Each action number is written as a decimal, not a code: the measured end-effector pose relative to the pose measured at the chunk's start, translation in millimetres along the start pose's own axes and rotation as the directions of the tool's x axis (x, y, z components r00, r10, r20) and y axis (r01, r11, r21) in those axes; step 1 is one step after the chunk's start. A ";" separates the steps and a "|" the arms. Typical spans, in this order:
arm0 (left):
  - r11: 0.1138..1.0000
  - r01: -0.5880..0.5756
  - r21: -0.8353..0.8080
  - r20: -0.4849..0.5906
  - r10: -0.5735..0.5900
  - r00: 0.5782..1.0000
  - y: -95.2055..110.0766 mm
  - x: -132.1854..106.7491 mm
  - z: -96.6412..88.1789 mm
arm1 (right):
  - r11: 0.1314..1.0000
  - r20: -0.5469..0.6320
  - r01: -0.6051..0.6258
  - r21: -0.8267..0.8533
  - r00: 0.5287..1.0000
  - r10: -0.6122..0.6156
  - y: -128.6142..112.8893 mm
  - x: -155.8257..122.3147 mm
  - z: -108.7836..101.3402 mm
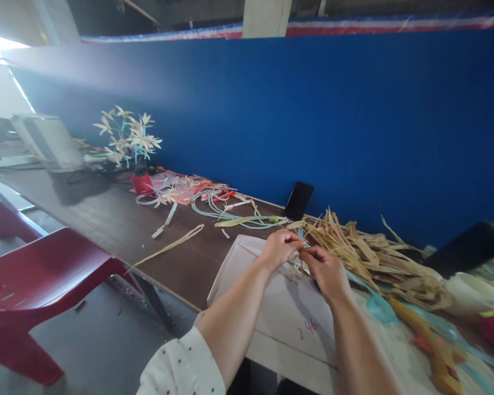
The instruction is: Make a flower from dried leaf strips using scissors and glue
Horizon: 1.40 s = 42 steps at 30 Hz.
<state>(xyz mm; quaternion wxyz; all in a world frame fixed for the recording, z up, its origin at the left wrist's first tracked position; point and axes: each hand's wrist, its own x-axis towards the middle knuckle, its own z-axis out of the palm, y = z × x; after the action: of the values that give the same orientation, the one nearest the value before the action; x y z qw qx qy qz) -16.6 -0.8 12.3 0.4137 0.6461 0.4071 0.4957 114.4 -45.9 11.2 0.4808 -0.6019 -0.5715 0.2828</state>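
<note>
My left hand (280,248) and my right hand (324,267) meet above a white board (280,318), their fingertips pinched together. What lies between the fingers is small and mostly hidden; I cannot make it out. Pale thin strips (294,270) show just under the hands, with a thin stick (249,250) beside my left wrist. Purple handwriting (308,327) marks the board near its front. Right behind my right hand spreads a heap of dried tan husks (362,255).
A yellow glue gun (430,343) lies at right, near a white cup (475,292). Against the blue wall (354,120) leans a phone (299,201). Coiled pale-green tubing (206,211), husk flowers (134,137) in a red pot (142,184) and a red chair (53,263) are leftward.
</note>
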 end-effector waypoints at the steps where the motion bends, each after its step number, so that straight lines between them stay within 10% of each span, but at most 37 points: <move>1: 0.999 0.008 -0.033 0.008 -0.008 1.000 0.2 -0.4 0.1 | 1.000 -0.009 -0.014 0.011 1.000 0.014 0.9 0.2 0.3; 11: 0.971 0.039 -0.237 0.063 -0.024 0.998 2.9 -1.7 0.9 | 0.995 -0.038 -0.064 0.078 0.997 0.067 7.0 2.0 0.1; 30: 0.949 -0.163 0.270 0.020 0.164 0.986 -0.1 -5.7 0.3 | 0.998 -0.049 -0.044 0.048 0.998 0.047 10.8 4.2 -0.2; 42: 0.912 -0.285 0.295 0.076 0.275 0.958 -0.8 -5.9 -0.7 | 0.999 -0.090 -0.035 -0.007 0.995 0.034 13.3 4.1 -1.5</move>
<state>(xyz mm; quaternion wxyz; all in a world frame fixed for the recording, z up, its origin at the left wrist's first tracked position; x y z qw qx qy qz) -18.4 -6.0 9.8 0.2412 0.7615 0.3747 0.4708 122.0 -40.8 0.6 0.4986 -0.6259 -0.5400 0.2610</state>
